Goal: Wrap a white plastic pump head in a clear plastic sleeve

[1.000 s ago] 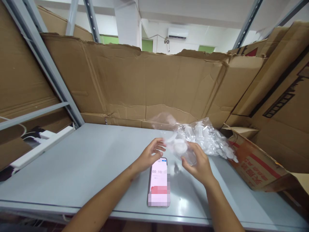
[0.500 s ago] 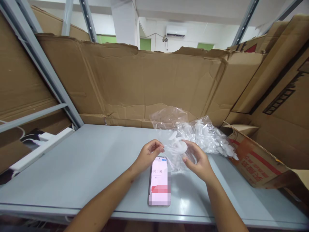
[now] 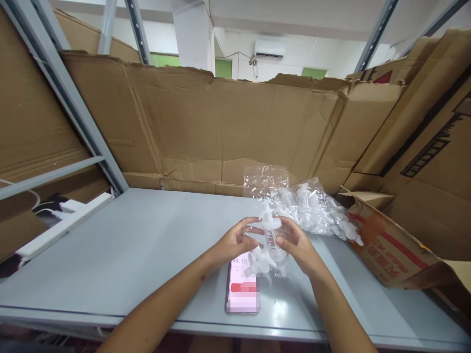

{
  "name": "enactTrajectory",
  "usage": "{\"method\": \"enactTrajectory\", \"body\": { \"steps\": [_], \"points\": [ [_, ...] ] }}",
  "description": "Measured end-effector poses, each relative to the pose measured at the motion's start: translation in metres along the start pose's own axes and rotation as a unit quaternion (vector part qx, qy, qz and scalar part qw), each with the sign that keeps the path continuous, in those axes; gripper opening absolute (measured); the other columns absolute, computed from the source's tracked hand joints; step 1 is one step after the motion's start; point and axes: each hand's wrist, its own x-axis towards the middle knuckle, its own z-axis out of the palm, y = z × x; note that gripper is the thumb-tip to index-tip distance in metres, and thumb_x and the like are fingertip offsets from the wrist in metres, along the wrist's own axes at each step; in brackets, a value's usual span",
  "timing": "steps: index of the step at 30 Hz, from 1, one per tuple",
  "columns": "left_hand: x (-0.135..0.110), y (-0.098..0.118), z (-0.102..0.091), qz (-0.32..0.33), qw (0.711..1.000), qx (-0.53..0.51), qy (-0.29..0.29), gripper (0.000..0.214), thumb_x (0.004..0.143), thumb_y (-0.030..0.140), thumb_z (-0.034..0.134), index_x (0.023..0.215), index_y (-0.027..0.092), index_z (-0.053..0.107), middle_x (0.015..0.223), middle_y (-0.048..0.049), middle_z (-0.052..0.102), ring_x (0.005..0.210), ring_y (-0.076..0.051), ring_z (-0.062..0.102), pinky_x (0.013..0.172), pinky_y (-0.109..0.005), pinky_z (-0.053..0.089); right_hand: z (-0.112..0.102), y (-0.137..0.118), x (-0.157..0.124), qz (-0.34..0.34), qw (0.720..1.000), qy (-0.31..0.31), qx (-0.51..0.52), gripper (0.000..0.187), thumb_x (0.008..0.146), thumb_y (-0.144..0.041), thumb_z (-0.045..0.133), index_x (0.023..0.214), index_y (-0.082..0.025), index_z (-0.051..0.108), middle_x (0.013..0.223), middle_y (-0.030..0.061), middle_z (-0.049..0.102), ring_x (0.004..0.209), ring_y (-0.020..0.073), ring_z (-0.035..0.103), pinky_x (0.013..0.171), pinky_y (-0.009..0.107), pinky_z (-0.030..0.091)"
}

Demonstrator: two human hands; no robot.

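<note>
A clear plastic, syringe-like piece (image 3: 271, 238) with a white collar and a white knob on top stands nearly upright between my hands. My right hand (image 3: 296, 240) is closed around its right side, thumb in front of the barrel. My left hand (image 3: 237, 240) is at its left, fingers curved and apart, tips close to the barrel; whether they touch it I cannot tell. Below hang white plastic parts (image 3: 260, 261), seemingly within clear film, over the upper part of a phone (image 3: 243, 296). The phone lies on the table and shows a timer.
Behind my right hand lies a clear bag (image 3: 324, 211) of similar white parts, against the cardboard wall (image 3: 235, 127). An open carton (image 3: 393, 250) stands at the right. A white power strip (image 3: 66, 225) runs along the left edge of the grey tabletop (image 3: 147, 235).
The piece has come upright and nearer, with white parts now over the phone's top. My left hand has moved right and its fingers have spread from a pinch.
</note>
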Motion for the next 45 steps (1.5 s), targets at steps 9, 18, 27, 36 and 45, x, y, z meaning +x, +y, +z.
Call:
{"method": "enactTrajectory", "body": {
  "steps": [9, 18, 27, 36, 45],
  "points": [
    [0.006, 0.001, -0.004, 0.006, 0.987, -0.048, 0.156, 0.032, 0.070, 0.034, 0.066, 0.095, 0.014, 0.062, 0.098, -0.0085, 0.060, 0.073, -0.014, 0.057, 0.064, -0.027, 0.050, 0.012, 0.002, -0.004, 0.073, 0.989, -0.116, 0.052, 0.059, 0.073, -0.040, 0.064, 0.123, -0.027, 0.036, 0.110, 0.0083, 0.054, 0.091, 0.0209, 0.060, 0.076, 0.037, 0.051],
    [0.005, 0.004, 0.004, 0.018, 0.990, 0.005, 0.138, 0.020, 0.072, 0.027, 0.064, 0.085, 0.012, 0.062, 0.076, -0.0043, 0.062, 0.062, -0.011, 0.057, 0.060, -0.025, 0.047, 0.020, 0.003, -0.001, 0.061, 0.990, -0.097, 0.076, 0.050, 0.073, -0.041, 0.064, 0.117, -0.025, 0.047, 0.115, 0.0073, 0.056, 0.109, 0.0245, 0.051, 0.092, 0.039, 0.041],
    [0.003, -0.004, 0.014, 0.018, 0.989, 0.054, 0.136, 0.015, 0.074, 0.027, 0.061, 0.078, 0.012, 0.060, 0.072, -0.0030, 0.059, 0.062, -0.011, 0.056, 0.058, -0.023, 0.046, 0.020, 0.002, -0.001, 0.092, 0.992, 0.000, 0.088, 0.044, 0.069, -0.039, 0.067, 0.108, -0.026, 0.051, 0.094, 0.0029, 0.056, 0.090, 0.0202, 0.054, 0.076, 0.030, 0.043],
    [0.005, -0.010, 0.013, -0.021, 0.991, 0.031, 0.132, 0.023, 0.067, 0.030, 0.068, 0.079, 0.013, 0.059, 0.078, -0.0038, 0.057, 0.070, -0.013, 0.055, 0.059, -0.023, 0.047, 0.023, 0.008, 0.002, 0.085, 0.993, 0.028, 0.080, 0.037, 0.067, -0.036, 0.069, 0.099, -0.024, 0.055, 0.082, 0.0007, 0.054, 0.078, 0.0165, 0.052, 0.068, 0.026, 0.041],
    [0.002, -0.004, 0.011, -0.030, 0.993, -0.057, 0.097, 0.021, 0.068, 0.029, 0.068, 0.077, 0.013, 0.059, 0.080, -0.0031, 0.055, 0.072, -0.014, 0.057, 0.061, -0.027, 0.050, 0.017, 0.004, 0.000, 0.101, 0.980, -0.031, 0.171, 0.040, 0.075, -0.037, 0.062, 0.112, -0.025, 0.057, 0.100, 0.0055, 0.063, 0.089, 0.0212, 0.058, 0.079, 0.033, 0.042]
  ]
}}
